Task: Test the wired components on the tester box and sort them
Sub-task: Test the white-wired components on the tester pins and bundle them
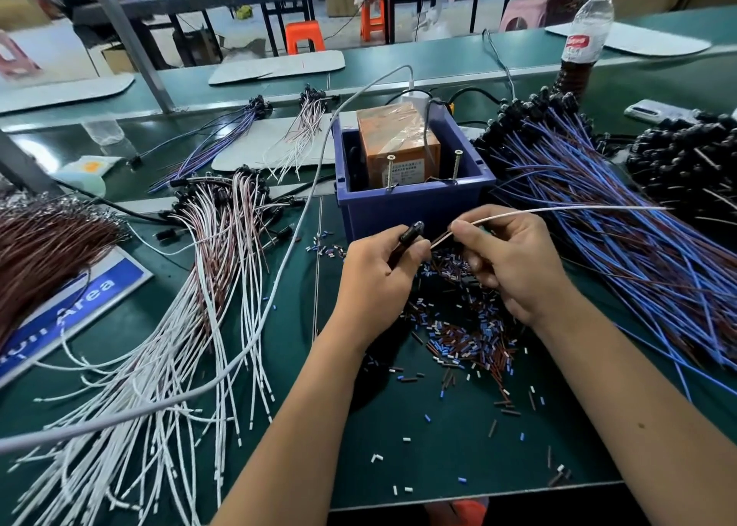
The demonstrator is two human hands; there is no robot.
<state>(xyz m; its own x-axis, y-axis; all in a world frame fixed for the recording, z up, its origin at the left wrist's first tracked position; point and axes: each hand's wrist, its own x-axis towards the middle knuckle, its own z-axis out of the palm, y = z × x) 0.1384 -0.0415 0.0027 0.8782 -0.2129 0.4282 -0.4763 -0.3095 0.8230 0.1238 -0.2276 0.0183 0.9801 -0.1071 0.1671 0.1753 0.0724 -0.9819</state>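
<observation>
2 hands: left hand (379, 274) grips component (410, 233); right hand (514, 262) pinches its wire (558, 210).

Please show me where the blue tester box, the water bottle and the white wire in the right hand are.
blue tester box (414, 206), head view, front wall.
water bottle (589, 19), head view, clear upper body.
white wire (558, 209), head view, stretch beyond the right hand.

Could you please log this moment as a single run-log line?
left hand: grips black component | right hand: pinches its white wire | position: before blue tester box | screw contacts: untouched
</observation>
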